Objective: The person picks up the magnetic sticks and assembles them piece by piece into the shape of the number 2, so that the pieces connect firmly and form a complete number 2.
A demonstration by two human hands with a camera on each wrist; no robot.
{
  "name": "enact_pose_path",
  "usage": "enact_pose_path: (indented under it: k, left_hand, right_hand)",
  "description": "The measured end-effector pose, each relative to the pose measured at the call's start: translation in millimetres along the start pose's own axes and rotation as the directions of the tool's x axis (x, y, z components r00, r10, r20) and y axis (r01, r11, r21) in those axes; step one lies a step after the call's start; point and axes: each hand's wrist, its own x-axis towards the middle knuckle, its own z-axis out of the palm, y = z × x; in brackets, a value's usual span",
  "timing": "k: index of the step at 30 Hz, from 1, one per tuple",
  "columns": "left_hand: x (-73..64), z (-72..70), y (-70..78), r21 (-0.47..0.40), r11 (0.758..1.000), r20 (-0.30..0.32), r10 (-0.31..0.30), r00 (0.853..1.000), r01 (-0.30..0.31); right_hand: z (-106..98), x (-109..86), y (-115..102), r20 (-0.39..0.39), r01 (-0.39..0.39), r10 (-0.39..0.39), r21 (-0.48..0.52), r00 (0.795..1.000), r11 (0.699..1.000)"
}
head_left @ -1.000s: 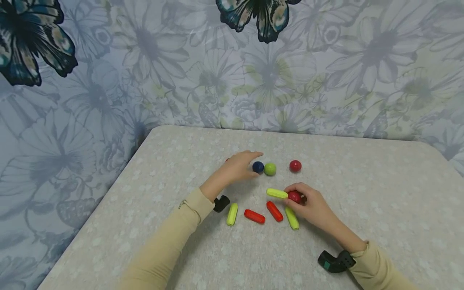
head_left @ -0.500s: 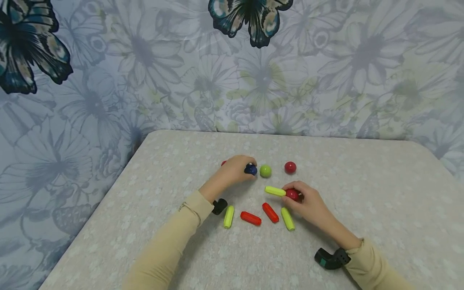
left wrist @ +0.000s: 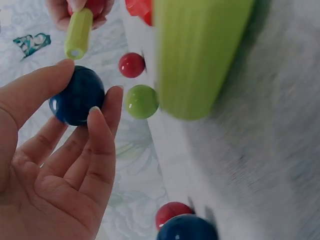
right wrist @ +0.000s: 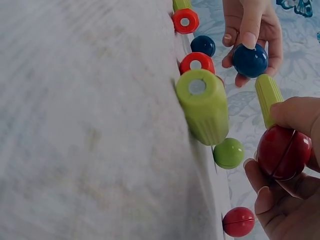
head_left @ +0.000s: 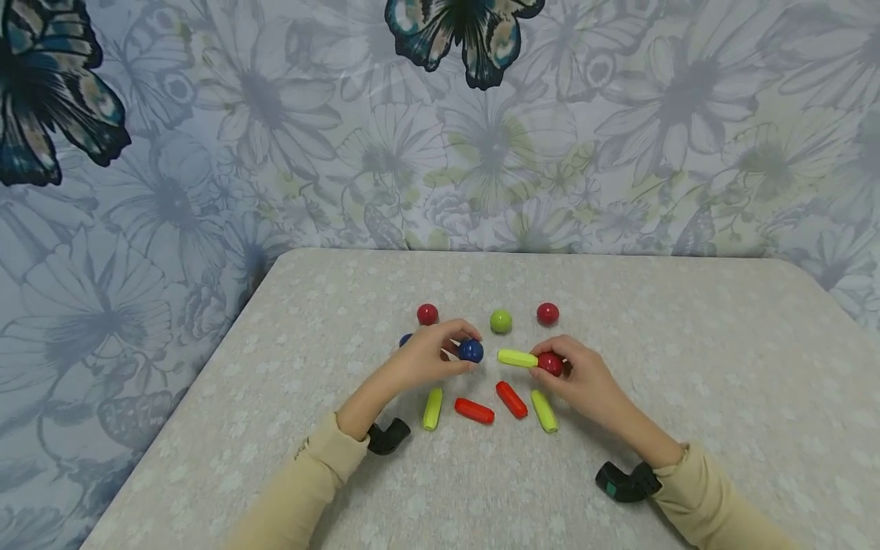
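Observation:
My left hand [head_left: 425, 359] pinches a glossy blue ball [head_left: 470, 351] between thumb and fingertips, raised over the table. Facing it, my right hand [head_left: 590, 382] grips a red ball [right wrist: 284, 152] with a yellow-green ribbed rod [head_left: 517, 357] joined to it. The rod's free end points left at the blue ball, with a small gap between them in the head view. A round metal-like disc shows in that end in the left wrist view. Below the hands lie two red rods [head_left: 474, 411] and two more yellow-green rods [head_left: 544, 411].
On the table [head_left: 722, 367] behind the hands sit a green ball [head_left: 501, 321], one red ball [head_left: 548, 314] at right and another red ball [head_left: 428, 314] at left. A second blue ball [head_left: 406, 339] is partly hidden behind the left hand. A patterned wall covering [head_left: 550, 176] rises behind.
My left hand closed on the blue ball beside the green one, lifted it and brought it nearer, level with the rod. My right hand keeps its hold almost unmoved.

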Motion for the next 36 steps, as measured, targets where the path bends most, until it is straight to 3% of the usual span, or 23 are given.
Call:
enact_pose_path:
  k: [6,12,18,25,32,36]
  left_hand:
    - [-4.6,9.7,-1.1,-0.052,0.999,0.021,0.013,1.0,-0.012]
    - [-4.0,16.4,2.8,-0.069,0.997,0.05,0.046,0.998,-0.043]
    - [-3.0,25.5,6.1,-0.053,0.996,0.042,0.074,0.996,-0.071]
    - [-4.4,30.9,12.1,-0.105,0.993,0.005,0.063,0.998,-0.062]
    - [-3.4,33.3,8.9,-0.049,0.995,0.018,0.09,0.996,-0.089]
    - [-2.9,33.3,3.7,-0.064,0.994,0.021,0.089,0.996,-0.088]
  right_hand:
    - [2.9,-4.1,-4.1,0.049,-0.015,0.015,0.004,0.999,1.0]
    - [2.9,-4.8,-7.6,0.054,0.022,-0.023,0.01,0.998,1.0]
    - [6.5,-1.7,-13.8,0.072,0.074,-0.077,0.039,0.994,0.996]
    - [12.1,-2.6,-17.6,0.083,0.085,-0.091,0.081,0.992,0.993]
    - [17.3,-3.2,-16.9,0.082,0.083,-0.093,0.115,0.992,0.99]
    - [13.9,-2.3,-11.6,0.113,0.08,-0.096,0.14,0.989,0.987]
